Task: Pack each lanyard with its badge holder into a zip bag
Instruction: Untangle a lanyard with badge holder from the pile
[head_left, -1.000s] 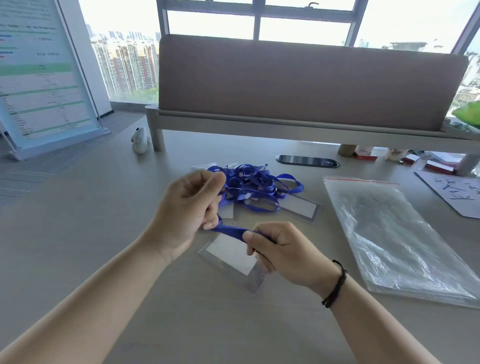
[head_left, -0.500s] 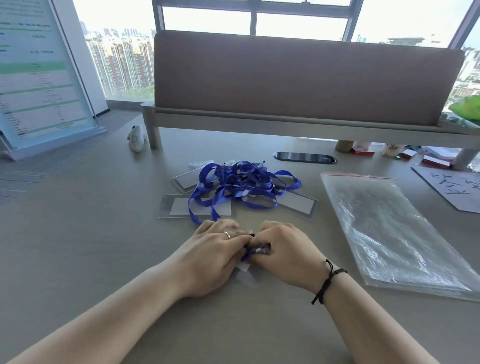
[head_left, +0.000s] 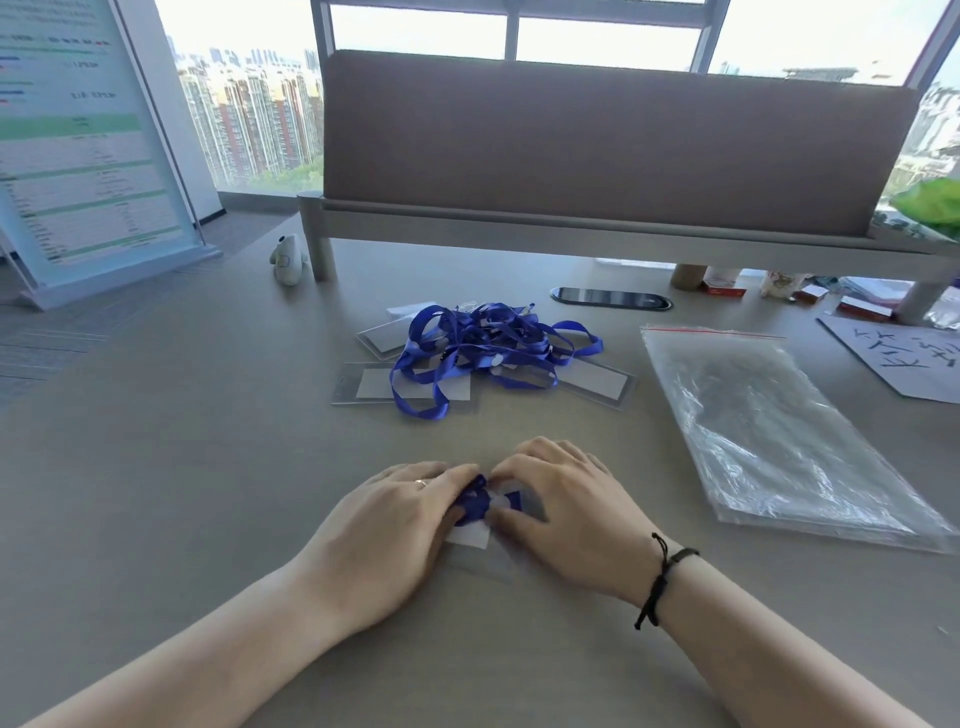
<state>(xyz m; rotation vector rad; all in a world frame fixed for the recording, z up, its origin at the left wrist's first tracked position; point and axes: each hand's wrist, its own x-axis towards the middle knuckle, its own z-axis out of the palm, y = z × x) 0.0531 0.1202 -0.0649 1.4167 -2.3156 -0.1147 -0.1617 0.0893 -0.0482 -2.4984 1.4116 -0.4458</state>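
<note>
**Mia:** How far are we with the packing?

**Me:** Near the start, I think. I see my left hand (head_left: 395, 519) and my right hand (head_left: 566, 514) down on the grey table (head_left: 156, 519), close to me. Between them is one blue ribbon lanyard (head_left: 478, 501), bunched up small on top of its clear plastic badge holder (head_left: 470, 538).

**Mia:** Are the hands holding it?

**Me:** Both have bent fingers on the bundle. The left fingertips pinch the blue ribbon. The right fingers and thumb press and hold the holder and ribbon from the other side. Neither hand is spread wide.

**Mia:** Is anything in a bag yet?

**Me:** Not that I can see. The stack of clear zip bags with a red top line (head_left: 769, 441) lies flat to my right, well apart from my hands. It looks shut and flat. I cannot tell if anything is inside.

**Mia:** What is left?

**Me:** A lot. A tangled pile of blue lanyards (head_left: 483, 348) sits further back on several more clear badge holders (head_left: 363, 387). My guess is I finish folding this one, put it in a bag, then do all those.
</note>
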